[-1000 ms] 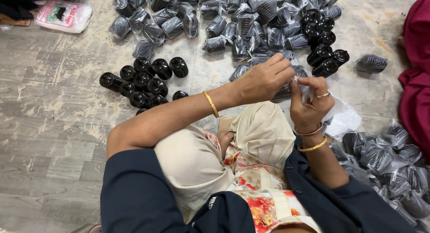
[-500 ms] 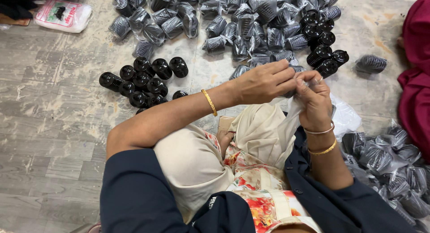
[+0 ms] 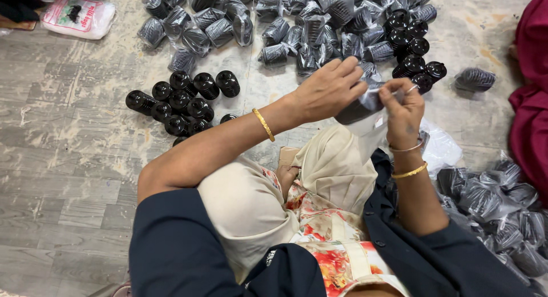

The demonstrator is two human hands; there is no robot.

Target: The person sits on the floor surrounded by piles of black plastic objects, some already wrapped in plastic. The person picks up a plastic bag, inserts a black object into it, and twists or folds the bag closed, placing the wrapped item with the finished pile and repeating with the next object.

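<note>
Head view. Person sits on a grey wood-pattern floor, knees drawn up under cream cloth. Left hand reaches across, grip closed around a black ribbed cap that sits inside a clear plastic bag. Right hand pinches the bag's top edge between thumb and fingertips, grip closed on the plastic. Both hands meet above the knees, touching the same bag. Gold bangles on both wrists.

To the left on the floor, a cluster of bare black caps, packed close together. Beyond the hands, a wide pile of bagged caps. More bagged caps lie at the right, by the right elbow. A white packet lies in the top left corner. Dark red cloth along the right edge.
</note>
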